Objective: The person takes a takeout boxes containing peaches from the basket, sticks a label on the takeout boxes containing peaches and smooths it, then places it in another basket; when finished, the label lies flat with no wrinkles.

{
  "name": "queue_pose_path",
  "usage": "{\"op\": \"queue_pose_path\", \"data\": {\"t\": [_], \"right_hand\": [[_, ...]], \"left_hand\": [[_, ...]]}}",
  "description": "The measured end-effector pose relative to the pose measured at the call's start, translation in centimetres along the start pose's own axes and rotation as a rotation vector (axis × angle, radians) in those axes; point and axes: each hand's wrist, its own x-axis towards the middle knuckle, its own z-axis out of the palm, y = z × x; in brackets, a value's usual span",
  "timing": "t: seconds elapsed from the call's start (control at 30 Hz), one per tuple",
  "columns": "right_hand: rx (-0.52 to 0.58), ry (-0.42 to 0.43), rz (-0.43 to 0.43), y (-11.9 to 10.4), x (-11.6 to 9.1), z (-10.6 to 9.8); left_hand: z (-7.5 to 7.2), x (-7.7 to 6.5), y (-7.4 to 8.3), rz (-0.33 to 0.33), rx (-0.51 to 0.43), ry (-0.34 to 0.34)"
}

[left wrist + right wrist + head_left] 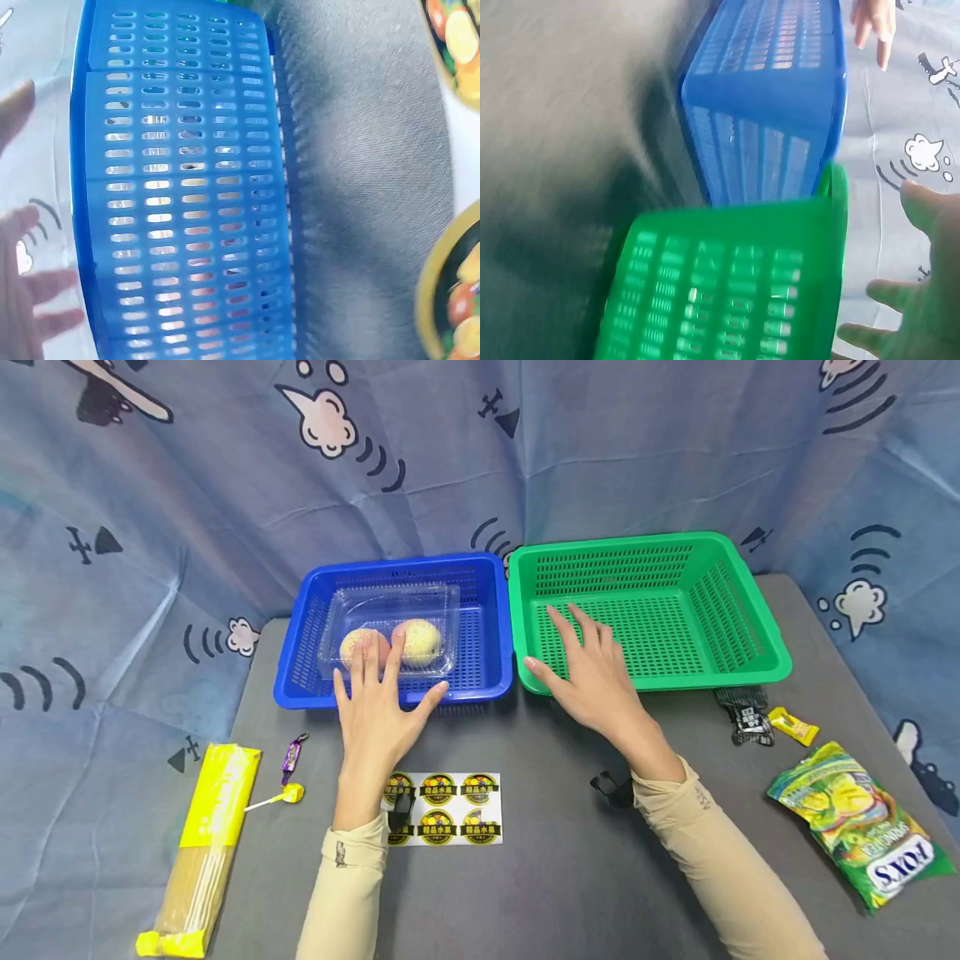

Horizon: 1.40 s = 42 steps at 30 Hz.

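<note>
In the head view a blue basket point(480, 692) holds a clear plastic box point(375, 602) with two peaches point(422, 642) in it. My left hand point(372, 714) hovers over the basket's near rim, fingers spread and overlapping the box in this view. Above the left part of a green basket point(750, 675) is my right hand point(592, 681), its fingers spread and holding nothing. Both wrist views show the hands' fingertips above the basket rims. A sheet of round fruit stickers point(450, 810) lies on the table beside my left wrist.
At left lie a yellow noodle pack point(202, 852), a purple-wrapped candy point(292, 758) and a yellow lollipop point(292, 792). At right are a black wrapper point(750, 724), a yellow candy point(792, 726) and a green Fox's bag point(862, 818). A patterned curtain point(442, 443) hangs behind the baskets.
</note>
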Motion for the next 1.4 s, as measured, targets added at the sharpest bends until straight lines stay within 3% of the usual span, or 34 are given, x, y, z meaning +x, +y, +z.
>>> {"op": "queue_pose_path", "data": {"t": [0.33,0.6,0.7,0.9,1.03,1.4], "right_hand": [[0.198,0.066,-0.083,-2.3,2.1,2.9],[0.191,0.036,-0.114,-4.9,3.6,4.4],[0.185,0.013,-0.115,-5.9,4.4,5.0],[0.115,-0.076,-0.105,-7.7,5.9,6.3],[0.045,-0.088,-0.109,-8.4,6.8,7.1],[-0.158,-0.106,-0.064,-9.0,9.2,8.4]], "left_hand": [[0.3,-2.0,-1.3,-0.214,-0.118,0.198],[0.5,-2.8,-2.9,-0.332,-0.165,0.333],[0.5,-2.8,-3.2,-0.366,-0.176,0.334],[0.7,-2.9,-3.6,-0.404,-0.21,0.25],[0.7,-2.9,-3.8,-0.413,-0.22,0.216],[1.0,-3.1,-3.8,-0.415,-0.223,0.236]]}}
